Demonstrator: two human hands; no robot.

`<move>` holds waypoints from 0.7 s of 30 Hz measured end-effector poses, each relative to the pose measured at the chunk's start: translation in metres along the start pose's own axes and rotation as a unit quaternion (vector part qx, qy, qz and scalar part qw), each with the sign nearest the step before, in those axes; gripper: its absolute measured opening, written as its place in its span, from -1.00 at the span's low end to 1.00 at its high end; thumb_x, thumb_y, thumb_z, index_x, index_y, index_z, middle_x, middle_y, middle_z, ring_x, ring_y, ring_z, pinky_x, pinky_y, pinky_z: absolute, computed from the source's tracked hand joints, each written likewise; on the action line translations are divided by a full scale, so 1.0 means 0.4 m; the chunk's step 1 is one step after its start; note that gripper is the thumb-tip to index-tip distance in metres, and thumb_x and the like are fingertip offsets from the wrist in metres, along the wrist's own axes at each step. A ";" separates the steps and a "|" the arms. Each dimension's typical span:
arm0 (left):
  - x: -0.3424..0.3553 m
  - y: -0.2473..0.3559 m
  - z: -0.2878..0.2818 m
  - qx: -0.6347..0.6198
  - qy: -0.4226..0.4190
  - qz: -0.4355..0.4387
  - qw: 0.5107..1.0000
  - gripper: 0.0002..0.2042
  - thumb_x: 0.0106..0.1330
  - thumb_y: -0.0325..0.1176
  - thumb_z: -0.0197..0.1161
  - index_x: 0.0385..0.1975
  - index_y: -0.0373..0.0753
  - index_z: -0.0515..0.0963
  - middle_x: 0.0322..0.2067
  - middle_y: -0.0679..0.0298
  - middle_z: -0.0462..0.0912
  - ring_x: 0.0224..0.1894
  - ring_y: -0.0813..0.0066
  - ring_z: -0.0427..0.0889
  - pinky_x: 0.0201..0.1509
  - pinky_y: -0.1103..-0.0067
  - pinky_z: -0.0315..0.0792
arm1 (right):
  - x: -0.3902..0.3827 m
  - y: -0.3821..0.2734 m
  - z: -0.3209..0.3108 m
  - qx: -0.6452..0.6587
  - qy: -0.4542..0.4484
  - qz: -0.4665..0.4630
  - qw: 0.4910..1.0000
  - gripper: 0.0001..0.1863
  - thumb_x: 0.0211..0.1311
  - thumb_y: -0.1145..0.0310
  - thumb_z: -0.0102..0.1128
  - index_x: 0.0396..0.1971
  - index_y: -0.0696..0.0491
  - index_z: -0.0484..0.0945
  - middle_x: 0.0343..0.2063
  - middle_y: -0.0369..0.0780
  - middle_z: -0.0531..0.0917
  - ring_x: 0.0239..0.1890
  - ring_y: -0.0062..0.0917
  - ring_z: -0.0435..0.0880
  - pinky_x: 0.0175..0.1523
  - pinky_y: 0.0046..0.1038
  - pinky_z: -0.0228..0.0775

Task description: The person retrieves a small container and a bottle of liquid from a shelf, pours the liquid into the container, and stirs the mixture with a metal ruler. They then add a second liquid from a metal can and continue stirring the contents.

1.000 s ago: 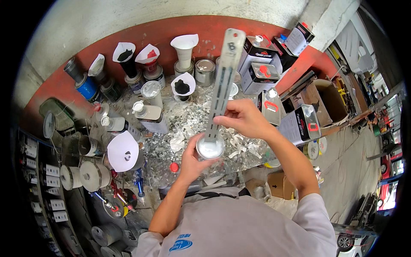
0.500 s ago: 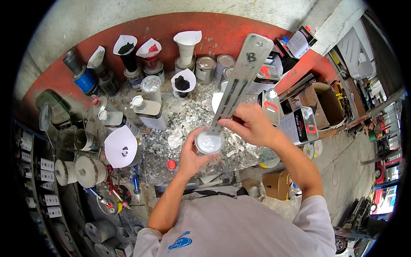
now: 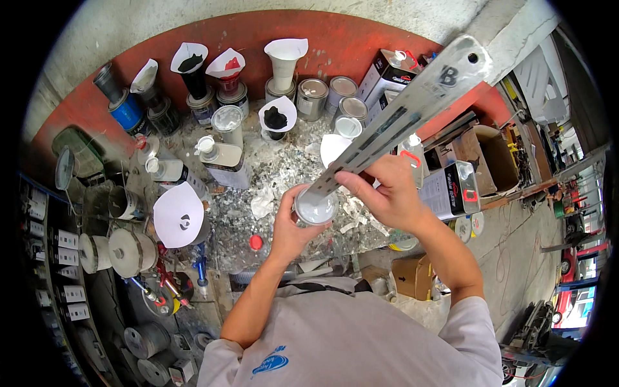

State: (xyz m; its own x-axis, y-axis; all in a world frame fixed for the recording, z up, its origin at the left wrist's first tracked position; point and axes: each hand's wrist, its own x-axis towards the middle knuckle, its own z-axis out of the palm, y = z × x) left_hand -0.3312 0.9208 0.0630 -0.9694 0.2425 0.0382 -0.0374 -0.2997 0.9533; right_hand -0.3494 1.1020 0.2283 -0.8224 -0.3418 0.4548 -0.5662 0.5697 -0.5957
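Note:
My left hand (image 3: 290, 229) is wrapped round the side of a small round cup (image 3: 318, 210) with pale grey-white liquid in it. Between the thumb and fingers of my right hand (image 3: 390, 197) is a long flat metal mixing ruler (image 3: 412, 103) with slots and a hole at its top. The ruler leans up to the right, and its lower end dips into the cup; the liquid hides the tip. White paper scraps (image 3: 361, 216) lie beside the cup, and a crumpled tissue (image 3: 262, 203) is left of my left hand.
Paint cans (image 3: 312, 100) and cups with paper funnels (image 3: 277, 116) line the back of the paint-spattered bench (image 3: 277, 161). Bottles (image 3: 225, 161) stand on the left, metal thinner cans (image 3: 451, 187) on the right. Spray guns (image 3: 171, 280) hang at the lower left. A red cap (image 3: 256, 242) lies near the front edge.
The ruler has tilted further to the right, its top swinging right and towards me. My right hand has shifted slightly right. The cup stays in my left hand.

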 end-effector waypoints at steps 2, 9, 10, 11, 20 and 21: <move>0.000 0.001 0.000 -0.002 0.002 0.001 1.000 -0.19 -0.07 -0.60 0.57 0.26 -0.24 0.30 0.17 0.20 0.44 0.20 0.42 0.51 0.30 0.47 0.46 | 0.017 -0.001 -0.004 -0.020 0.010 -0.033 0.999 -0.83 0.24 0.37 0.38 -0.40 0.16 0.64 -0.61 -0.15 0.52 -0.59 -0.27 0.52 -0.49 -0.30 0.29; 0.015 0.024 -0.009 -0.013 0.008 0.022 1.000 -0.20 -0.06 -0.62 0.55 0.26 -0.26 0.30 0.15 0.19 0.46 0.20 0.41 0.52 0.29 0.47 0.46 | -0.010 0.053 0.026 -0.031 -0.029 -0.002 0.999 -0.85 0.27 0.37 0.34 -0.33 0.15 0.66 -0.55 -0.12 0.57 -0.54 -0.24 0.57 -0.47 -0.31 0.33; 0.017 0.025 -0.011 -0.015 0.009 0.023 1.000 -0.20 -0.06 -0.61 0.55 0.26 -0.26 0.30 0.15 0.19 0.47 0.20 0.41 0.52 0.29 0.47 0.46 | -0.021 0.055 0.033 -0.032 -0.033 0.006 0.999 -0.85 0.27 0.37 0.33 -0.31 0.14 0.67 -0.53 -0.11 0.58 -0.53 -0.24 0.59 -0.46 -0.32 0.35; 0.018 0.026 -0.013 -0.011 0.013 0.018 1.000 -0.20 -0.05 -0.60 0.55 0.26 -0.26 0.30 0.14 0.19 0.47 0.20 0.41 0.52 0.29 0.47 0.46 | -0.027 0.050 0.039 -0.018 -0.031 0.007 0.999 -0.85 0.28 0.37 0.32 -0.30 0.15 0.67 -0.52 -0.10 0.59 -0.52 -0.23 0.60 -0.45 -0.32 0.36; 0.021 -0.013 -0.006 0.019 0.034 0.010 0.999 -0.19 -0.05 -0.55 0.58 0.26 -0.24 0.30 0.16 0.20 0.46 0.18 0.41 0.52 0.23 0.48 0.49 | -0.012 -0.013 0.032 0.011 -0.050 0.039 0.998 -0.79 0.30 0.44 0.30 -0.10 0.14 0.71 -0.39 -0.14 0.73 -0.46 -0.46 0.67 -0.31 -0.43 0.46; 0.019 -0.015 -0.003 0.018 0.031 0.011 0.999 -0.19 -0.06 -0.55 0.58 0.26 -0.24 0.30 0.16 0.20 0.45 0.18 0.42 0.52 0.22 0.48 0.49 | -0.005 -0.012 0.028 0.007 -0.040 0.036 0.999 -0.79 0.30 0.44 0.31 -0.10 0.14 0.71 -0.39 -0.15 0.73 -0.45 -0.46 0.67 -0.31 -0.43 0.46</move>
State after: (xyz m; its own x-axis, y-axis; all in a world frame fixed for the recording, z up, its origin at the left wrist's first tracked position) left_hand -0.3387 0.9233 0.0573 -0.9831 0.1781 0.0415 -0.0084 -0.2705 0.9627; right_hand -0.3456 1.0915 0.2227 -0.8620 -0.3599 0.3569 -0.5065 0.5849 -0.6335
